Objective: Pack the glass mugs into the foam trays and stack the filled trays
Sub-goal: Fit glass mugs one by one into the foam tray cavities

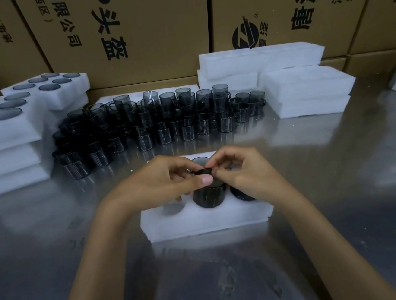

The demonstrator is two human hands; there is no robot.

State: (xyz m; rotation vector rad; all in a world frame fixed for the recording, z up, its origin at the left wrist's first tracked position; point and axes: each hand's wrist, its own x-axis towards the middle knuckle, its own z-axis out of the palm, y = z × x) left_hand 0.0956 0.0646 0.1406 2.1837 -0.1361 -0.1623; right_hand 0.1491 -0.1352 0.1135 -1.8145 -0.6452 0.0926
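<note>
Now both hands' fingers [207, 179] pinch the mug [209, 194] rim above the foam tray [206, 221].

Both hands are on one smoked glass mug [209, 194] sitting partway down in the middle front hole of a white foam tray [206, 221] on a shiny metal table [319, 210]. Left hand [163, 179] has its thumb on the rim, right hand [240, 172] pinches the rim from the other side. Behind sits a big cluster of loose mugs [160, 122], filled tray stacks [9, 134] on the left, empty foam trays [294, 85] on the right, cardboard boxes [131, 23] along the back.
</note>
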